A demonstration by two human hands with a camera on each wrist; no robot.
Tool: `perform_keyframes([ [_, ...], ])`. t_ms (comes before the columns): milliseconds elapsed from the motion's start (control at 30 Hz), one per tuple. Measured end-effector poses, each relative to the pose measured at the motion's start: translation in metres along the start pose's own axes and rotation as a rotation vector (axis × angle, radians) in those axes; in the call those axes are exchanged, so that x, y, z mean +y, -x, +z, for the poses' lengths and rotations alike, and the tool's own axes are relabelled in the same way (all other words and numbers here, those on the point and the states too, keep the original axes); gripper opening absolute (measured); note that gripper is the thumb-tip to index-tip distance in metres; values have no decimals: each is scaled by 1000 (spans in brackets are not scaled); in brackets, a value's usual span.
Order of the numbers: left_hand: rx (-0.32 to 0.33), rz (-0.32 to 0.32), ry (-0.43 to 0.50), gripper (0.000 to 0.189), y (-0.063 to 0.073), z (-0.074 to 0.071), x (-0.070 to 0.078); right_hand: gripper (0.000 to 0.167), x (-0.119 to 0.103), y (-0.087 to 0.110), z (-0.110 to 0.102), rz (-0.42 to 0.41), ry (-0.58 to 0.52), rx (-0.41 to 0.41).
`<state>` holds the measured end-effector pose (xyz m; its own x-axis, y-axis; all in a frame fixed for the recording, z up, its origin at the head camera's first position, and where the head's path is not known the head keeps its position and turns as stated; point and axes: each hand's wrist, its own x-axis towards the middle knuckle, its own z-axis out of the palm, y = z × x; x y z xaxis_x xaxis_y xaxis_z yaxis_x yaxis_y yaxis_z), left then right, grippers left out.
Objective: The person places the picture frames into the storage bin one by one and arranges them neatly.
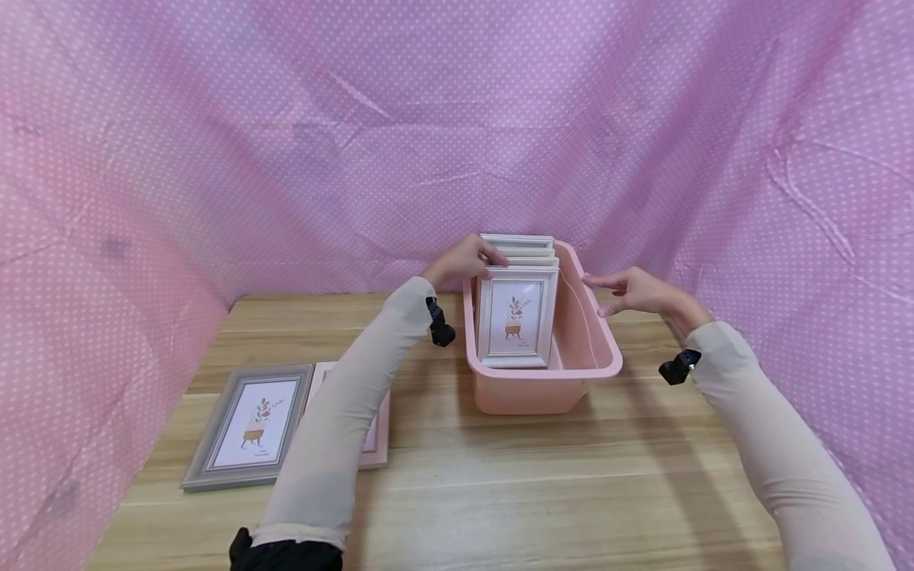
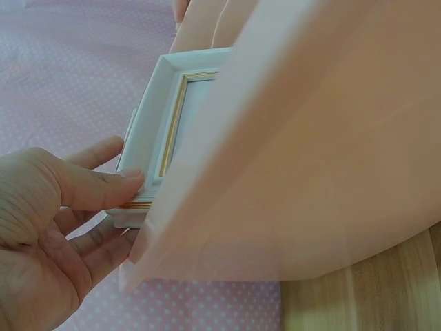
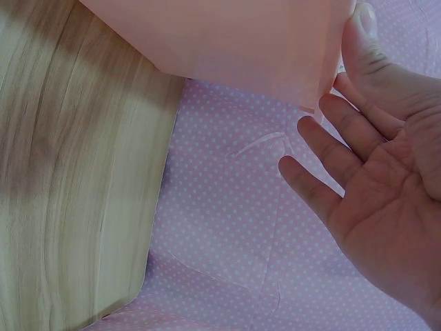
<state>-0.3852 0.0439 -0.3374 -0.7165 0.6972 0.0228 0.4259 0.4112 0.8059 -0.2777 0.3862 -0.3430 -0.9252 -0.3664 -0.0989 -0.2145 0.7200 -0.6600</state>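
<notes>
While the left hand point(image 1: 460, 262) pinches a white frame point(image 2: 158, 103), the right hand point(image 1: 639, 292) has relaxed fingers point(image 3: 351, 125). They seemingly touch the pink bin point(image 1: 528, 394).

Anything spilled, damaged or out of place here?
Nothing stands out: the front white rectangular frame stands inside the pink plastic tub, the grey rectangular frame lies flat on the wood-grain table, and no spill or damage shows.

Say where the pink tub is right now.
In the head view, the pink tub stands on the wood-grain table, right of centre, holding several picture frames toward its left side, with the person's right hand at its right rim.
</notes>
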Motion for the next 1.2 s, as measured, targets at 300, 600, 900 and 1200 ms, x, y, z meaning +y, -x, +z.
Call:
perform_keyframes([
  [300,46,-24,0,35,0,-1,-4,69,-1,0,0,3,-3,-5],
  [600,96,6,13,30,-1,0,-9,69,0,-1,-1,8,-2,-4],
  [900,187,3,21,31,-2,3,-14,68,1,0,0,1,-6,0],
  [1200,202,20,16,29,-1,3,-16,69,2,-2,0,4,1,7],
])
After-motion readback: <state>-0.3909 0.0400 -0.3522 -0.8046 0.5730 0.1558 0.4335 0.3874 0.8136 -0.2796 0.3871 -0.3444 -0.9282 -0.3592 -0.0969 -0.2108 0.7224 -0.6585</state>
